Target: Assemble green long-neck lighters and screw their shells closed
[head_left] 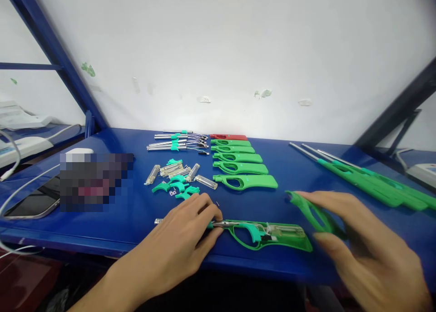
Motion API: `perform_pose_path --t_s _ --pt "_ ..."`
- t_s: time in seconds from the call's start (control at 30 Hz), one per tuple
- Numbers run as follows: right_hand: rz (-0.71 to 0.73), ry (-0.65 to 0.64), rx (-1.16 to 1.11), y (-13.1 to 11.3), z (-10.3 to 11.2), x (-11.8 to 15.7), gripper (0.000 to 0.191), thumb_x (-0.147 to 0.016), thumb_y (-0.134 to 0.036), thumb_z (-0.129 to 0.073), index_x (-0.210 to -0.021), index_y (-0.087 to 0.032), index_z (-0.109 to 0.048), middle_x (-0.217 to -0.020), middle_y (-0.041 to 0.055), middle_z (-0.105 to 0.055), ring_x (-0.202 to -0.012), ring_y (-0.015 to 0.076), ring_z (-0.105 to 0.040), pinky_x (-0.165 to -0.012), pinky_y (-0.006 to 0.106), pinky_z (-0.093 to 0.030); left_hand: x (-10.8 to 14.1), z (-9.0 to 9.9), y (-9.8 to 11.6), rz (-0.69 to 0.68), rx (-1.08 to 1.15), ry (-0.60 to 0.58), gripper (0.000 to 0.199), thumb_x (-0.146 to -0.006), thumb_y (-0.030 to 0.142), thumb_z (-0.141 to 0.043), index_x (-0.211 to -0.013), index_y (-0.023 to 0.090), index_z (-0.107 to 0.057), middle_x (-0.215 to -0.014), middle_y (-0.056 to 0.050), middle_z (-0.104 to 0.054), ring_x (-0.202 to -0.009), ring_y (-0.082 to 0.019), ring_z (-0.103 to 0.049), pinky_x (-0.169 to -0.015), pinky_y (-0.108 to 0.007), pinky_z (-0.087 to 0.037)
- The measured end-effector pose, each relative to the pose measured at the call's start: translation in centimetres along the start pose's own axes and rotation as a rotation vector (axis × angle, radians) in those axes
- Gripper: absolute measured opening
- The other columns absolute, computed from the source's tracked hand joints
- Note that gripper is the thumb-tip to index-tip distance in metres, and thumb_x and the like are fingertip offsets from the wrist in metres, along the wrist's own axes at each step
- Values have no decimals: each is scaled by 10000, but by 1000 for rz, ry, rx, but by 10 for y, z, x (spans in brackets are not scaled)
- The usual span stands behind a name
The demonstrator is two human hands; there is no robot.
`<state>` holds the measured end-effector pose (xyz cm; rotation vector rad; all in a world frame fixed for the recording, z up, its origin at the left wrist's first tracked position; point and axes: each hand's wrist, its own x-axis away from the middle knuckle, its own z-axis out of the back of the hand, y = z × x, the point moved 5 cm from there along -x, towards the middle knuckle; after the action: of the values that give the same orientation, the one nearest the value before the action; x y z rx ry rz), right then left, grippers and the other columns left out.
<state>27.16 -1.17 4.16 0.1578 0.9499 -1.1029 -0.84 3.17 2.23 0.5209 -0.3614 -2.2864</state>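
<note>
At the front of the blue table lies an opened green lighter body (289, 245), its inner side up. Inside it show a teal trigger (251, 231), a clear fuel tank (288, 230) and thin wires. My left hand (185, 235) pinches the metal tube (221, 223) at the body's left end; the tube's tip sticks out beyond my hand. To the right, my right hand (368, 248) holds a green shell half (315, 214) between thumb and fingers, raised off the table and apart from the body. That hand is slightly blurred.
Several green shells (254, 181) and a red shell (231, 137) lie stacked behind. Metal tubes with wires (170, 145), clear tanks (206, 181) and teal triggers (179, 185) sit left of them. Long-tubed green lighters (371, 182) lie right; a phone (34, 198) lies left.
</note>
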Motion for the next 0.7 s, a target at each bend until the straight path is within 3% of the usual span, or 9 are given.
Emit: perform_pose_path --t_s 0.2,0.4,0.5,0.6,0.7 --pt "-12 -94 186 36 3 14 405 -1078 -709 -576 -1226 -373 -747 -1142 -32 -871 -962 265 -855 -819 384 -641 -1 5 10 -76 -74 52 151 -1175 210 -498 -1229 237 -636 -1208 -62 -641 -1090 -277 -630 -976 -477 -545" --pt "15 -132 223 48 -8 15 444 -1083 -728 -549 -1193 -355 -762 -1100 -13 -864 -923 285 -840 -804 434 -599 -15 -5 21 -155 -56 124 203 -1179 199 -496 -1192 215 -698 -1178 -75 -668 -1048 -270 -623 -929 -470 -557" --pt "48 -113 238 44 -8 12 392 -1098 -664 -580 -1199 -337 -771 -1145 7 -846 -1010 287 -817 -893 446 -578 -20 -13 23 -188 -81 130 192 -1171 203 -522 -1158 206 -714 -1156 -80 -680 -1029 -282 -627 -922 -493 -556" --pt "148 -103 153 27 -7 8 220 -1105 -495 -657 -1162 -327 -787 -1119 8 -834 -1020 253 -792 -938 417 -566 -23 -17 25 -210 -109 139 183 -1167 195 -530 -1093 195 -697 -1100 -71 -688 -974 -271 -629 -856 -457 -557" --pt "200 -204 19 10 -12 6 124 -1075 -376 -718 -1153 -333 -805 -1082 4 -842 -989 233 -791 -925 393 -591 -23 -18 26 -205 -111 196 164 -1153 150 -539 -1063 196 -667 -1051 -45 -683 -901 -238 -618 -796 -412 -540"
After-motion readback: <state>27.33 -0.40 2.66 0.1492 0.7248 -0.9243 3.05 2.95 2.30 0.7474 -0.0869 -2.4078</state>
